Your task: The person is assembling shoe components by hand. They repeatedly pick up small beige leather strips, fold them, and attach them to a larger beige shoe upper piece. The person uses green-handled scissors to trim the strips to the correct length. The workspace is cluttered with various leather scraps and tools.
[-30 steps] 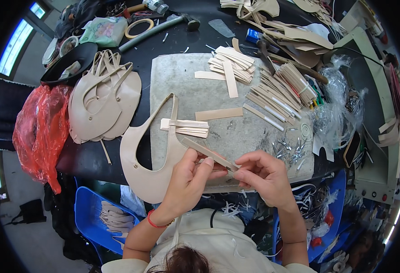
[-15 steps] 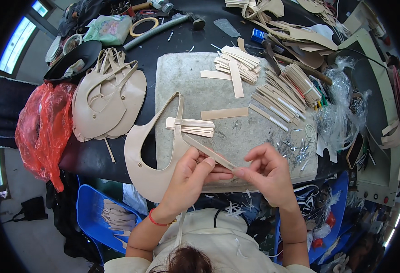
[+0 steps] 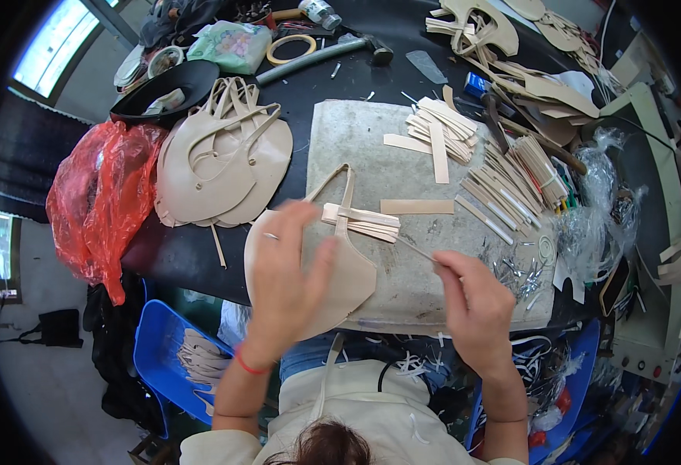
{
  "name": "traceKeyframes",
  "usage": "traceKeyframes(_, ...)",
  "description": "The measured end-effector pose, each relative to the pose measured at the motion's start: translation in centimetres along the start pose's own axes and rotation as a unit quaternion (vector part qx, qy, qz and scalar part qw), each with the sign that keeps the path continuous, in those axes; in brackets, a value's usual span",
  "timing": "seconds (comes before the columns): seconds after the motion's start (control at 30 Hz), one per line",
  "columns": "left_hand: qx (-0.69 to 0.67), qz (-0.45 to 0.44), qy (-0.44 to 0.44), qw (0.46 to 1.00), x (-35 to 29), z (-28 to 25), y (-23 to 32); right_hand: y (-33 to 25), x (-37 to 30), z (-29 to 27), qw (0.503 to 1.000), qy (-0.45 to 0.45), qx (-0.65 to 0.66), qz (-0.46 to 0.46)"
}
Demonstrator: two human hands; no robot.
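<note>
My right hand (image 3: 476, 306) pinches one end of a thin beige strip (image 3: 415, 249), seen nearly edge-on, its far end close to a bundle of pale strips (image 3: 373, 225). Blurred by motion, my left hand (image 3: 287, 271) hovers over a beige leather bag panel (image 3: 352, 267), thumb spread from the fingers. A small shiny bit shows by its fingers; whether it is held I cannot tell. The panel's narrow strap loop lies across the strip bundle, and part of the panel is hidden under the hand. A single flat strip (image 3: 418, 207) lies beyond the bundle.
Beneath the work is a grey board (image 3: 340, 132) on a black table. More strips (image 3: 441, 128) and metal pieces (image 3: 518, 275) lie right. Stacked bag panels (image 3: 224, 170) and a red plastic bag (image 3: 100, 201) sit left, a hammer (image 3: 317, 60) behind. Blue bins (image 3: 150, 341) flank my lap.
My left hand has let go of the strip and moved left over the bag panel. My right hand keeps the strip, now turned edge-on. The whole view has shifted.
</note>
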State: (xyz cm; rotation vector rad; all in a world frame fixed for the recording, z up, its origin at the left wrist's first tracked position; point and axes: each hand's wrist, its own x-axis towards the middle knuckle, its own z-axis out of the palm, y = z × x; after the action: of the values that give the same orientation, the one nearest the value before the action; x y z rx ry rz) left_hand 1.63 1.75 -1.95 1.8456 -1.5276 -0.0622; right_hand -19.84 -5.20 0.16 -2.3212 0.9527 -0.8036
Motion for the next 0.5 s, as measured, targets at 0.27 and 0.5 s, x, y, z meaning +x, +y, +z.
traceKeyframes(0.27, 0.126, -0.025, -0.066, 0.989, -0.7, -2.8, -4.3, 2.1, -2.4, -0.6, 0.956, 0.042, 0.166, 0.237)
traceKeyframes(0.5, 0.073, 0.348, -0.077, 0.931, 4.8, -5.7, 1.3, 1.6, -1.4, -1.7, 0.867, -0.053, 0.406, 0.282)
